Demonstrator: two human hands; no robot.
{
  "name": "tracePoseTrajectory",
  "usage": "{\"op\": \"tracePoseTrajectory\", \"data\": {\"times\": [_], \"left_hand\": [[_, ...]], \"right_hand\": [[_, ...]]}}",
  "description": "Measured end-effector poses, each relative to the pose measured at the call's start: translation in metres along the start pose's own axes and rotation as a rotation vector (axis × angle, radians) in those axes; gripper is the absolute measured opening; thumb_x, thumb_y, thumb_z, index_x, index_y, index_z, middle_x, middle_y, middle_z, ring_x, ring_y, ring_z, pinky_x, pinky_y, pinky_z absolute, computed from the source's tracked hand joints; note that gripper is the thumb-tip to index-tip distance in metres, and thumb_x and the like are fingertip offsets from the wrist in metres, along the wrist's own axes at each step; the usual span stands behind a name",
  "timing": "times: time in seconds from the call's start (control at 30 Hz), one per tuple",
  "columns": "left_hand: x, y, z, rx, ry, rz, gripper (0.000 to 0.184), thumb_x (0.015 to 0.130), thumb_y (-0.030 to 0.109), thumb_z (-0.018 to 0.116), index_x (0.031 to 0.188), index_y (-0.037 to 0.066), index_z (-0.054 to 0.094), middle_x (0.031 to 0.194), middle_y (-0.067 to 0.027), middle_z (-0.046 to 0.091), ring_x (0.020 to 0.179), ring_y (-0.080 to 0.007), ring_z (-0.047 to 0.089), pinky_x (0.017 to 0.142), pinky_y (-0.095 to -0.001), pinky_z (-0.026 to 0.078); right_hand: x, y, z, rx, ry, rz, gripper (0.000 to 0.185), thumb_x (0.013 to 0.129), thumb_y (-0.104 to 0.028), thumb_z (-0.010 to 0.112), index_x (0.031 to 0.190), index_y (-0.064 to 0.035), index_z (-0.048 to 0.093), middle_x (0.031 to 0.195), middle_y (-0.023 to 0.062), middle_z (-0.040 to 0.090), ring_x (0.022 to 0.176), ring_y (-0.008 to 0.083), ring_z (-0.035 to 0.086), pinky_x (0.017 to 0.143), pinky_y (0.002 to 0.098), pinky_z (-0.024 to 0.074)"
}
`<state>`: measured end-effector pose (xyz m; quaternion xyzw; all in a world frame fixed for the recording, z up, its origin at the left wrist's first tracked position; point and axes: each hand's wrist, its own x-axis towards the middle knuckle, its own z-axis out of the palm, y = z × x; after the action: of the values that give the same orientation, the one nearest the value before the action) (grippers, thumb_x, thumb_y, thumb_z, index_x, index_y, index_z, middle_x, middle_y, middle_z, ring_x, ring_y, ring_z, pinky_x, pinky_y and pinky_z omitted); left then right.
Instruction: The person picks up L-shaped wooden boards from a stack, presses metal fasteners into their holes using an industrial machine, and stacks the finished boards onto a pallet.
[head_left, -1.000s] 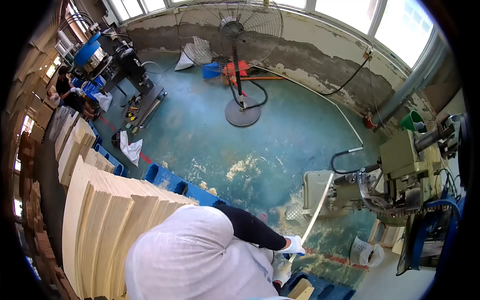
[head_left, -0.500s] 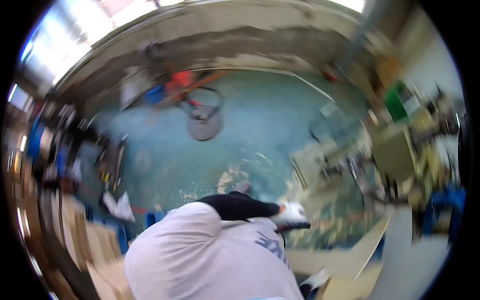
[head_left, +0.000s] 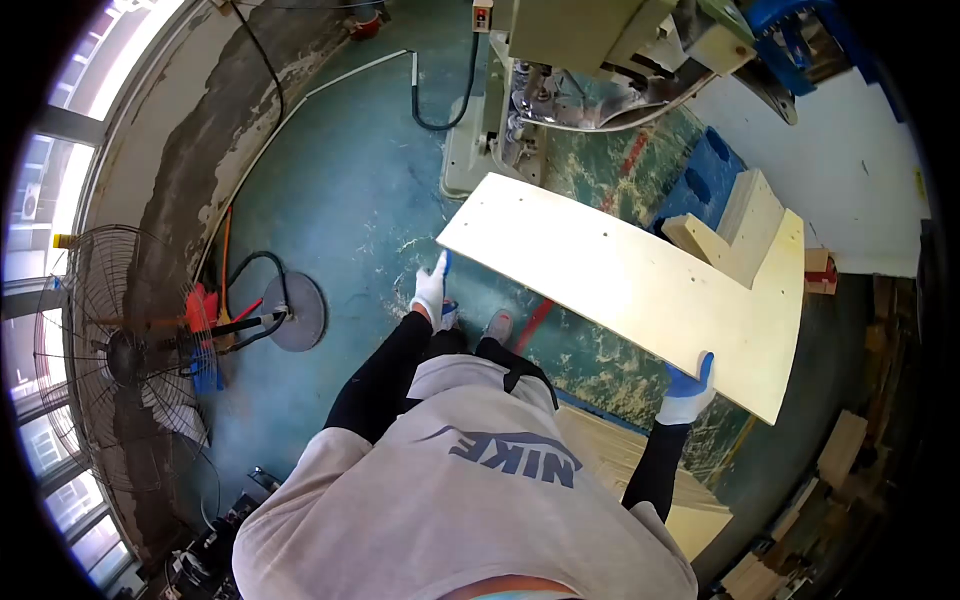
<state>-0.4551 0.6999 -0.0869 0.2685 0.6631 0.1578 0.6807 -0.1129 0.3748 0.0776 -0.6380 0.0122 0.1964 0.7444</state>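
Observation:
A large pale wooden board [head_left: 600, 270], dotted with small dark holes, is held out flat in front of my body. My left hand [head_left: 432, 287], in a white glove with blue on the finger side, grips its near left corner. At the near edge toward the right, my right hand [head_left: 690, 392] is closed on the board with the thumb over the top. The fingers of both hands are partly hidden. An angled wooden piece [head_left: 750, 220] appears at the board's far right edge; whether it rests on the board or behind it I cannot tell.
A green-grey machine [head_left: 570, 40] with a curved metal guide stands ahead, past the board. To the left are a wire-caged fan [head_left: 125, 355] and its round base [head_left: 298, 312]. Wooden sheets [head_left: 610, 450] lie low by my right side. A blue holed pallet [head_left: 705, 175] is beyond.
My view has swung to the right, bringing the machine ahead. My left hand has moved from across my body to the board's left corner, and the board is now out in front.

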Motion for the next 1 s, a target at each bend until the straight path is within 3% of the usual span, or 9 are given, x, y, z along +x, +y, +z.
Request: {"op": "tracePoseTrajectory", "data": {"times": [0.13, 0.27, 0.37, 0.4, 0.53, 0.6, 0.73, 0.8, 1.0], "left_hand": [[-0.008, 0.024, 0.002, -0.106, 0.099, 0.023, 0.085, 0.087, 0.067, 0.065, 0.146, 0.009, 0.043, 0.131, -0.0115, 0.057, 0.111, -0.0269, 0.061, 0.087, -0.0479, 0.055], [0.043, -0.007, -0.008, -0.663, -0.377, 0.119, 0.05, 0.102, 0.038, 0.055, 0.139, 0.005, 0.05, 0.135, -0.0125, 0.061, 0.119, -0.0293, 0.061, 0.103, -0.0467, 0.049], [0.068, 0.003, -0.002, -0.641, -0.461, 0.007, 0.04, 0.103, 0.03, 0.051, 0.133, 0.005, 0.057, 0.129, -0.0117, 0.065, 0.116, -0.0279, 0.064, 0.099, -0.0437, 0.051], [0.072, 0.025, 0.002, -0.221, -0.39, 0.493, 0.035, 0.102, 0.026, 0.052, 0.126, 0.003, 0.061, 0.12, -0.0122, 0.069, 0.107, -0.0232, 0.066, 0.094, -0.0404, 0.053], [0.04, 0.135, 0.031, -0.335, -0.564, 0.564, 0.029, 0.101, 0.019, 0.054, 0.118, 0.0, 0.065, 0.106, -0.0098, 0.072, 0.092, -0.0191, 0.069, 0.08, -0.0372, 0.057], [-0.036, 0.099, 0.024, -0.755, -0.533, 0.278, 0.037, 0.096, 0.025, 0.067, 0.124, 0.001, 0.06, 0.102, -0.006, 0.069, 0.088, -0.0202, 0.068, 0.075, -0.0332, 0.058], [-0.037, 0.057, -0.051, -0.335, -0.497, 0.129, 0.035, 0.097, 0.032, 0.068, 0.121, 0.008, 0.06, 0.099, -0.0027, 0.066, 0.085, -0.0141, 0.066, 0.071, -0.0288, 0.058], [-0.058, 0.074, -0.073, -0.287, -0.554, 0.058, 0.038, 0.097, 0.036, 0.066, 0.124, 0.011, 0.061, 0.103, -0.0048, 0.069, 0.084, -0.0159, 0.067, 0.069, -0.0322, 0.059], [-0.097, 0.116, -0.053, 0.007, -0.284, 0.393, 0.052, 0.101, 0.054, 0.053, 0.111, 0.004, 0.064, 0.084, -0.0027, 0.065, 0.065, -0.0124, 0.065, 0.051, -0.0278, 0.054]], "right_hand": [[-0.011, -0.006, -0.019, 0.04, -0.031, 0.112, 0.046, 0.102, -0.036, 0.058, 0.136, -0.0055, 0.055, 0.132, 0.0116, 0.061, 0.117, 0.0273, 0.063, 0.085, 0.0456, 0.0581], [-0.007, -0.01, -0.027, 0.06, -0.032, 0.216, 0.047, 0.101, -0.035, 0.06, 0.137, -0.0061, 0.053, 0.134, 0.0139, 0.061, 0.119, 0.0296, 0.063, 0.087, 0.0472, 0.059], [0.05, -0.001, -0.045, 0.114, -0.098, 0.276, 0.051, 0.099, -0.034, 0.061, 0.139, -0.0036, 0.05, 0.137, 0.0165, 0.059, 0.122, 0.0356, 0.061, 0.092, 0.0519, 0.0587], [0.068, -0.01, -0.034, 0.096, -0.061, 0.295, 0.05, 0.1, -0.033, 0.06, 0.14, -0.0034, 0.05, 0.136, 0.017, 0.06, 0.124, 0.0354, 0.059, 0.099, 0.0528, 0.0545], [0.082, -0.021, -0.012, 0.207, -0.057, 0.185, 0.046, 0.101, -0.028, 0.06, 0.138, -0.0027, 0.052, 0.136, 0.0162, 0.06, 0.124, 0.0332, 0.06, 0.099, 0.0503, 0.0553], [0.066, -0.003, -0.009, 0.257, -0.084, 0.111, 0.045, 0.101, -0.027, 0.061, 0.137, -0.0022, 0.053, 0.136, 0.0155, 0.06, 0.123, 0.0333, 0.06, 0.098, 0.0496, 0.0559], [0.064, -0.015, -0.027, 0.274, -0.039, 0.173, 0.04, 0.101, -0.025, 0.06, 0.133, -0.0009, 0.057, 0.134, 0.0137, 0.062, 0.12, 0.0299, 0.063, 0.093, 0.0474, 0.0586], [0.064, -0.017, -0.031, 0.336, -0.115, 0.161, 0.041, 0.103, -0.027, 0.057, 0.134, -0.0005, 0.056, 0.139, 0.0138, 0.058, 0.129, 0.0275, 0.055, 0.107, 0.0463, 0.0472], [0.01, -0.035, 0.043, 0.608, -0.456, 0.034, 0.046, 0.104, -0.035, 0.054, 0.143, -0.0099, 0.052, 0.141, 0.0117, 0.058, 0.127, 0.0269, 0.057, 0.106, 0.0438, 0.0478]]}}
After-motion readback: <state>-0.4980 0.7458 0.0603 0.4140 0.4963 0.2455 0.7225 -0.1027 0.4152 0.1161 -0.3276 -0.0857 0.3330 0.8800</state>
